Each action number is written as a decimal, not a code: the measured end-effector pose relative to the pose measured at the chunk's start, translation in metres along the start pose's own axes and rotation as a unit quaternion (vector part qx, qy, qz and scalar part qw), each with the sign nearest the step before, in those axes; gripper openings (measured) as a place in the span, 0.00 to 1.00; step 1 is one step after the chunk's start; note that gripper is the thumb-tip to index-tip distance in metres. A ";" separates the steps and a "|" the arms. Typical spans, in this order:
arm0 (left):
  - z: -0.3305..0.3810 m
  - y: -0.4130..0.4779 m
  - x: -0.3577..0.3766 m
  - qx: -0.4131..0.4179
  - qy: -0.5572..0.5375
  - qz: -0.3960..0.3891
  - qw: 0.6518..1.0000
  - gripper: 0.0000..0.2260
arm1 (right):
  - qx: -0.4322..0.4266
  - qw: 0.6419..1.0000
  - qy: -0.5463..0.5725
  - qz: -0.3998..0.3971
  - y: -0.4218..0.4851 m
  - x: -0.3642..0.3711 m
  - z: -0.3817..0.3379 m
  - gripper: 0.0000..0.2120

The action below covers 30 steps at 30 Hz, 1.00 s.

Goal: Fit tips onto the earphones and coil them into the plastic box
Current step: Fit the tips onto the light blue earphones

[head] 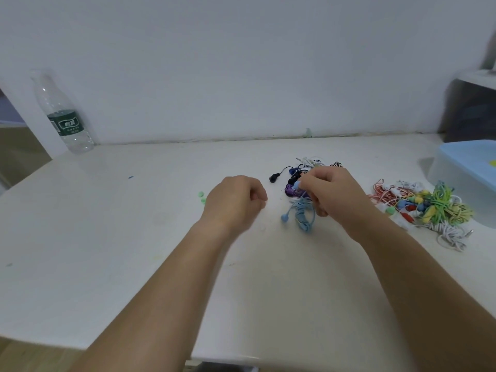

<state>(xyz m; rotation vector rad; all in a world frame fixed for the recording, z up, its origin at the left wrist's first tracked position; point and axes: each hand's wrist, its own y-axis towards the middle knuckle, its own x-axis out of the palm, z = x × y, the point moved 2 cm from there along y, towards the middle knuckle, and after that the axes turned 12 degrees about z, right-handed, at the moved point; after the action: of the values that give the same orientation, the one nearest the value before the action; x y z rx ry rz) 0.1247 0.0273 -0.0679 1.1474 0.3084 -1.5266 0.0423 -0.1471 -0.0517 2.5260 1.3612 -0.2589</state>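
So the right fingers point(312, 182) are curled tight, thumb and forefinger pinching one bud point(296, 186) of the blue earphones point(304, 214). The rest of that set spills out below the right hand point(338, 196): a bundled loop of cable, plus the second bud point(284, 217) sticking out at the lower left. That makes two buds on this one set. It's too blurry to say if either has a tip on.

The left fingers point(257, 196) are curled in too, thumb against forefinger. There might be a tiny tip pinched in there, but I honestly can't tell from this angle. The left hand point(233, 204) sits just left of the blue earphones, not touching them.

Two little green tips point(201, 197) lie on the table point(107, 237) just left of the left hand, close together.

There are two piles of earphones. The dark pile point(291, 174) (black, purple and white cables) is right behind the right hand, with one black bud point(273, 179) poking out to the left. The bright pile point(424, 208) (red, yellow, green, white) is right of the right wrist, up against the one pale blue box point(467, 170) at the table's right edge. I can't see into the box from here.

One clear bottle point(64, 116) with a green label stands at the far left corner by the wall point(241, 63), well apart from everything else.
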 end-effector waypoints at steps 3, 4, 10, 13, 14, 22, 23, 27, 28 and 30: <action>-0.003 0.001 -0.005 -0.021 -0.113 0.020 0.993 0.04 | -0.015 1.000 -0.016 0.010 -0.001 0.000 0.001 0.10; -0.003 0.001 -0.008 -0.022 -0.146 0.033 0.989 0.04 | -0.026 0.999 -0.023 0.014 -0.002 -0.001 0.001 0.07; 0.009 -0.007 -0.014 -0.041 -0.285 0.043 0.957 0.04 | -0.078 0.997 -0.011 0.024 -0.005 -0.001 -0.004 0.05; 0.014 -0.010 -0.014 -0.056 -0.331 0.030 0.942 0.06 | -0.087 0.996 -0.001 0.020 -0.005 -0.001 -0.005 0.06; 0.015 -0.011 -0.013 -0.063 -0.343 0.028 0.937 0.07 | -0.085 0.996 0.006 0.012 -0.005 -0.001 -0.006 0.06; 0.021 -0.015 -0.011 -0.096 -0.380 0.018 0.920 0.05 | -0.117 0.992 0.024 -0.039 -0.010 0.001 -0.011 0.04; 0.022 -0.015 -0.012 -0.100 -0.386 0.019 0.917 0.05 | -0.111 0.993 0.030 -0.035 -0.010 0.001 -0.011 0.04; 0.022 -0.016 -0.012 -0.104 -0.400 0.008 0.911 0.07 | -0.097 0.994 0.040 -0.014 -0.009 0.002 -0.008 0.03; 0.021 -0.016 -0.012 -0.105 -0.403 0.007 0.909 0.07 | -0.095 0.995 0.037 -0.008 -0.008 0.001 -0.008 0.03; 0.021 -0.016 -0.013 -0.107 -0.409 0.006 0.906 0.08 | -0.088 0.996 0.033 -0.001 -0.007 0.000 -0.006 0.04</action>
<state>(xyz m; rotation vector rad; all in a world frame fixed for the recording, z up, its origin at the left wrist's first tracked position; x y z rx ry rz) 0.0991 0.0246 -0.0537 0.2692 -0.1063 -1.7699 0.0371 -0.1412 -0.0467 2.4062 1.3472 -0.0519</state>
